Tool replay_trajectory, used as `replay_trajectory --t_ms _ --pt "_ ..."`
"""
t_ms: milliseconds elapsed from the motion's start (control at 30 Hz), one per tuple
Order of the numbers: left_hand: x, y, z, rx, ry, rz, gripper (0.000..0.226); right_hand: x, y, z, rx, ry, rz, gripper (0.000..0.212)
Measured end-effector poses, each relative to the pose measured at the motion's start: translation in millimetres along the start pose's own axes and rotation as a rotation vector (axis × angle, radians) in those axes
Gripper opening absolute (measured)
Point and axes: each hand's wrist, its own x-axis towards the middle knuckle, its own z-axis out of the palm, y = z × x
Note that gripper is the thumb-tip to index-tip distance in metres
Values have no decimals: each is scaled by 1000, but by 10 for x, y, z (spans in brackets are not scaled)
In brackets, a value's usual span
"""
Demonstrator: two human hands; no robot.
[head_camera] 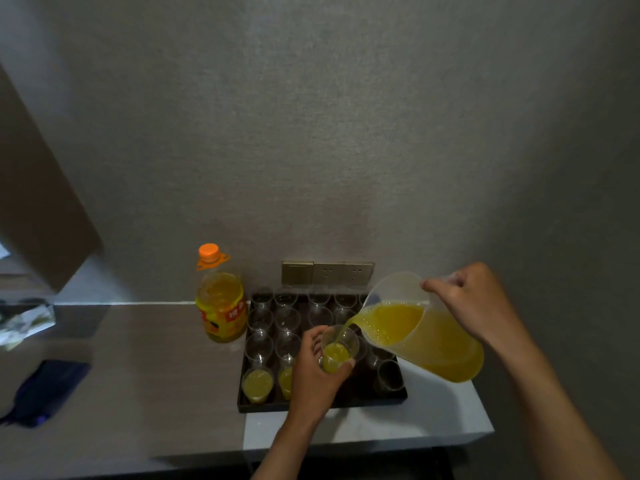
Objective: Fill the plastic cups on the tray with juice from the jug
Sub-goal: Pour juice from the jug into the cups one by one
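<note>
At lower center, the left hand grasps a cup under the spout of the tilted jug, gripped by the right hand at right.

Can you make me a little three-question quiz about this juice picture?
1. True or false: the right hand tilts the jug so juice pours from it.
2. What does the left hand hold? A) the juice bottle B) a plastic cup C) the tray
3. On which side of the tray does the juice bottle stand, as the person sees it?

Key:
1. True.
2. B; the cup is lifted above the tray and partly filled.
3. On the left, by the wall.
</note>
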Motion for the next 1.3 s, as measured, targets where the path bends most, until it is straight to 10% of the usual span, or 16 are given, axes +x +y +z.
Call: replay_trajectory --t_ms 1300 --pt "0 24 14 44 -8 -16 67 36 -44 -93 -30 28 23 61"
